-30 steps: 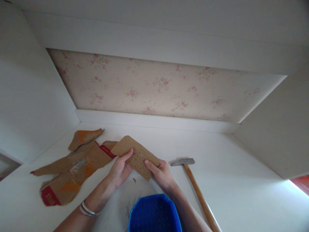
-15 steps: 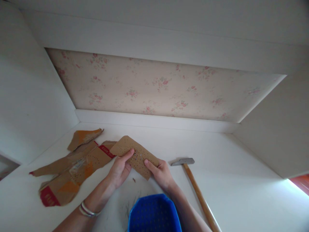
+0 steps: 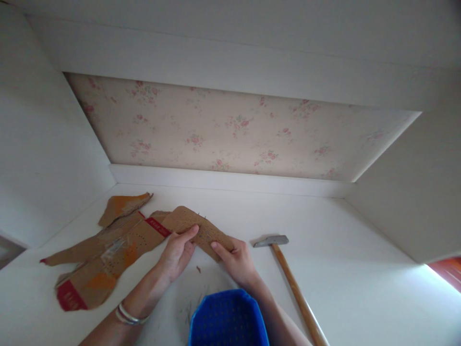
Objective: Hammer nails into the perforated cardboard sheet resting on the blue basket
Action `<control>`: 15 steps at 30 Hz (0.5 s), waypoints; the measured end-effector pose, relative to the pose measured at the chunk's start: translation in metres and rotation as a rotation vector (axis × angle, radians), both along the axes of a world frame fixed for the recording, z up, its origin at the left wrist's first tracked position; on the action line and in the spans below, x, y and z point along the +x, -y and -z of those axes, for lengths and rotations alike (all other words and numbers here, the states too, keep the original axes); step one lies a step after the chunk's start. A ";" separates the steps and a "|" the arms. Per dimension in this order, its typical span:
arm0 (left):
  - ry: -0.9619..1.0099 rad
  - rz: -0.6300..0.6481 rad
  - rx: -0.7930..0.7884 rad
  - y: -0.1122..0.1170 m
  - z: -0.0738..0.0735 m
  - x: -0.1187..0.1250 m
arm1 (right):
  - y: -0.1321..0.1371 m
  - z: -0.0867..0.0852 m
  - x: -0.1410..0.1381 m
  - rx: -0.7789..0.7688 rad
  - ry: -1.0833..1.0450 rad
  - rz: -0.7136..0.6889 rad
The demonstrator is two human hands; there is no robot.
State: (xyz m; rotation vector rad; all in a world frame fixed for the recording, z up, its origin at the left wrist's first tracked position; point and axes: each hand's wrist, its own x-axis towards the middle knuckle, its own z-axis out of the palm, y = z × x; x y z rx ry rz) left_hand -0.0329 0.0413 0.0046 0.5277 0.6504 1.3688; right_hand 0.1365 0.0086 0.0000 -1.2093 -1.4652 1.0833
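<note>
Between both hands is a piece of brown cardboard (image 3: 205,231) dotted with small holes, bent slightly, with thin spiky bits sticking out along its far edge. My left hand (image 3: 179,251) pinches its left part, thumb on top and fingers beneath. On the right end, my right hand (image 3: 236,257) grips it the same way. Below the hands stands a blue plastic basket (image 3: 229,319) with a perforated bottom. Thin dark slivers, perhaps nails, lie on the white surface (image 3: 169,312) left of the basket.
Torn cardboard pieces (image 3: 108,262) with red and orange patches lie at the left. A hammer (image 3: 293,288) with a wooden handle rests on the right. A small brown scrap (image 3: 198,269) lies near the basket. White panels and a floral-papered wall (image 3: 216,129) enclose the space.
The cardboard between my hands has tilted and bent, its top face now seen more edge-on. Both hands keep their hold. The view has shifted slightly.
</note>
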 end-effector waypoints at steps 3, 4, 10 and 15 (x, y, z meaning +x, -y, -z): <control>0.014 -0.006 0.004 -0.001 0.000 0.000 | 0.001 -0.001 -0.001 0.053 0.056 0.053; 0.018 -0.012 0.003 -0.002 0.000 0.000 | 0.001 -0.002 -0.001 0.068 0.070 0.063; -0.033 -0.049 -0.004 -0.002 0.000 0.004 | 0.002 0.000 -0.001 0.139 0.130 0.086; -0.134 -0.213 0.025 -0.001 0.003 0.008 | 0.002 0.003 -0.002 0.250 0.163 0.091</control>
